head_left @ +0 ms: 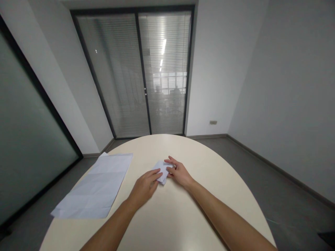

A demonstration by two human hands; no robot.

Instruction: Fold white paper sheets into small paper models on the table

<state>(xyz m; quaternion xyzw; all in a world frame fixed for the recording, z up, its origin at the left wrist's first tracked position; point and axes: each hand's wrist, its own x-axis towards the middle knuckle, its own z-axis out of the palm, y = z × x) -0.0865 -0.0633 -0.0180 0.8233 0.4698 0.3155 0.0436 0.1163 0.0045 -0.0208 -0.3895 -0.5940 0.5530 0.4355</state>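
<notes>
A small folded piece of white paper [161, 168] lies between my hands near the middle of the round table. From the left, my left hand [145, 186] grips its near-left edge, with fingers over the top. My right hand [179, 171] pinches the right side between thumb and bent fingers, while another finger stretches out above it. Layers show at the paper's lower corner. Parts of its right edge are hidden behind my right fingers.
Larger sheets of creased white paper [98, 188] lie at the table's left, one corner reaching past the edge. The cream round table [209, 174] curves away in front. Beyond it stand glass doors with blinds [125, 76] and a white wall [222, 62].
</notes>
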